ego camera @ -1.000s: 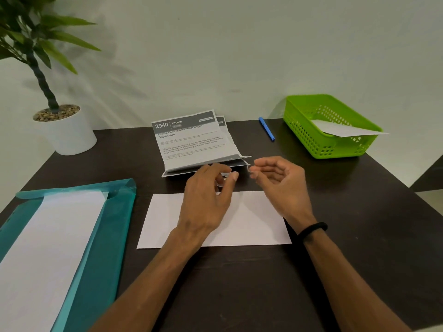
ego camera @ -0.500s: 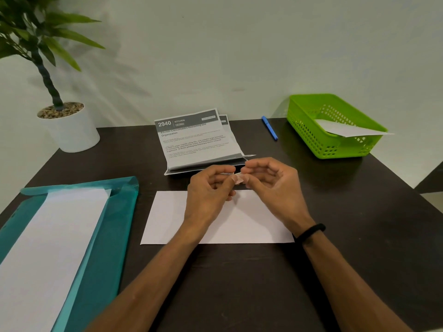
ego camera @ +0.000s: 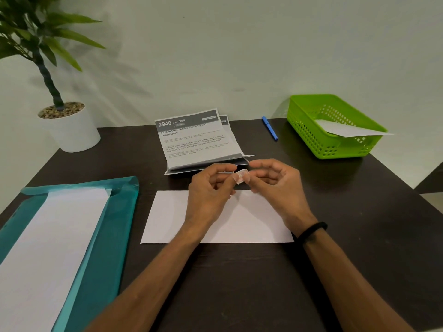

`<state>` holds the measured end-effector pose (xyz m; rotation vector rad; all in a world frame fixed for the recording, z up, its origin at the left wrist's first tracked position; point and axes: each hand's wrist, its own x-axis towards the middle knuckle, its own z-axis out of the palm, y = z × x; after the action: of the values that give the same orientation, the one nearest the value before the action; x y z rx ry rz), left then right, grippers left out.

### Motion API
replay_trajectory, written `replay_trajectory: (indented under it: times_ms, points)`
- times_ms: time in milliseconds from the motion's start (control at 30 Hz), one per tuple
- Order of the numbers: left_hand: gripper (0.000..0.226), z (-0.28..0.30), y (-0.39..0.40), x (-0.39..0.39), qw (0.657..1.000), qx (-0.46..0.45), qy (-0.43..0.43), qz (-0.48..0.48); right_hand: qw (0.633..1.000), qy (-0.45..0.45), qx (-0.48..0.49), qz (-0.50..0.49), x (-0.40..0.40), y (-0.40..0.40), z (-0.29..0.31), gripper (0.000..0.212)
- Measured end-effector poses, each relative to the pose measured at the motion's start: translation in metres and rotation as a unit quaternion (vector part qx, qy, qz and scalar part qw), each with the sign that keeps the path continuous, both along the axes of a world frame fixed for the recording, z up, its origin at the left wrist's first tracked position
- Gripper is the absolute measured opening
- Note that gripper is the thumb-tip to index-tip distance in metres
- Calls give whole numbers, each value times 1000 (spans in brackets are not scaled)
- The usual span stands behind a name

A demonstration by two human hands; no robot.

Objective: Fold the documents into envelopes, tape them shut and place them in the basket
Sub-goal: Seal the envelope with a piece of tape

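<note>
Envelope flat on dark table, white, under both hands. Left hand and right hand just above it, fingertips pinching small tape piece between them. Printed documents stacked behind. Green basket far right, holding one white envelope. Teal folder left.

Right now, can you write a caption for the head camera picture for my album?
Both hands, left hand and right hand, pinch a small piece of tape above a white envelope on the dark table.
</note>
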<state>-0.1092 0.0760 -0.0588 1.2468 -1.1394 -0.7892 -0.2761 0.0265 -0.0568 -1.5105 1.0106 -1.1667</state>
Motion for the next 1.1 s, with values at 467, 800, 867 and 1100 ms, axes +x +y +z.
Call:
replay_trajectory:
  times_ms: [467,800,867,1100]
  points:
    - [16,0,-1,-1,998,6,-54,14,998,52,-5,-34,-4,-2,4,28]
    - [21,-2,-1,-1,993,-14,-111,43,991,107,-31,-68,-3,1,6,29]
    - [22,-2,-1,-2,992,-17,-116,43,990,113,-38,-75,-2,2,5,30]
    - [23,0,-3,11,996,-11,-56,70,993,30,-4,-117,-16,-7,7,33]
